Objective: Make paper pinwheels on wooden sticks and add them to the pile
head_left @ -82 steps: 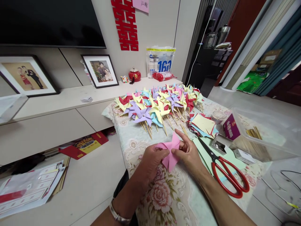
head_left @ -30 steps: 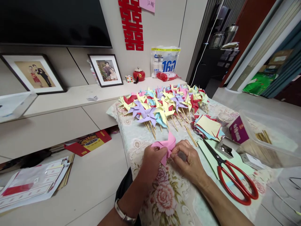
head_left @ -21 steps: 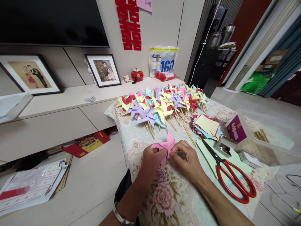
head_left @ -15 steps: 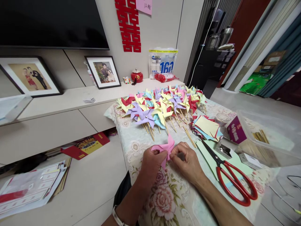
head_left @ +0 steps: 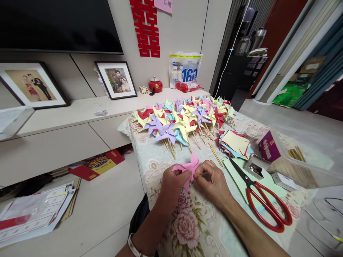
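Observation:
Just above the near part of the flowered tablecloth, a pink paper pinwheel (head_left: pixel 194 159) is held between both hands. My left hand (head_left: pixel 174 182) grips its left blade and middle between thumb and fingers. My right hand (head_left: pixel 210 180) pinches at its right side near the centre; whether a pin is in those fingertips is hidden. Beyond them stand many finished paper pinwheels (head_left: pixel 184 126) in yellow, purple, red and blue on sticks. A few loose sticks (head_left: pixel 215 155) lie to the right, beside a stack of cut paper squares (head_left: pixel 235 143).
Red-handled scissors (head_left: pixel 264 205) lie on green paper (head_left: pixel 239 178) at the right. Near them are a small open box of pins (head_left: pixel 254 170), a clear plastic bin (head_left: pixel 305 175) holding sticks, and a purple box (head_left: pixel 268 147). Behind runs a white cabinet (head_left: pixel 77 116) with framed photos.
The hands and the pink pinwheel keep almost the same pose. The view has shifted very slightly, with the background a little higher in the picture.

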{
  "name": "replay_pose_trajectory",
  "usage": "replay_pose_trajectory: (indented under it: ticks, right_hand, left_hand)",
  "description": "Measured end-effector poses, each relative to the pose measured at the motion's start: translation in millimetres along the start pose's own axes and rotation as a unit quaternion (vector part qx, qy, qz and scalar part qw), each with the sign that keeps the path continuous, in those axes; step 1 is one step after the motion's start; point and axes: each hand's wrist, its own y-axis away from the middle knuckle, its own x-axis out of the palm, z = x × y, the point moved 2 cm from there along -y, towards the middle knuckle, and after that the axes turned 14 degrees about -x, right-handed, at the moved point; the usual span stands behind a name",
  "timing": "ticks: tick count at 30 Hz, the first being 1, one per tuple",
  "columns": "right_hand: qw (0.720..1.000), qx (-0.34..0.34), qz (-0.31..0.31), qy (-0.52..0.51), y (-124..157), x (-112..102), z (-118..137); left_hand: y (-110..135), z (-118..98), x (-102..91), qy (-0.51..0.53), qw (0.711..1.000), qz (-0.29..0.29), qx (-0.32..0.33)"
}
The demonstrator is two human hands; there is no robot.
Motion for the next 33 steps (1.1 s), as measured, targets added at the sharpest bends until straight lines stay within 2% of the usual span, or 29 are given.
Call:
replay_pose_trajectory:
  ticks: [16,28,31,33]
  right_hand:
    - [1.0,0.013,0.013,0.014,0,1,-1]
    - [1.0,-0.001,0.017,0.002,0,1,0]
    - [1.0,-0.02,-0.007,-0.021,-2,-4,2]
    - [0.998,-0.029,-0.05,-0.034,-2,-9,1]
  left_hand:
    - [6,-3,1.3,-0.028,1.0,-0.002,0.012]
    - [3,-3,0.7,-0.038,0.999,-0.034,0.009]
    - [1,-3,0.3,-0.017,0.999,-0.037,0.004]
    - [1,-2,-0.2,0.003,1.0,-0.031,0.006]
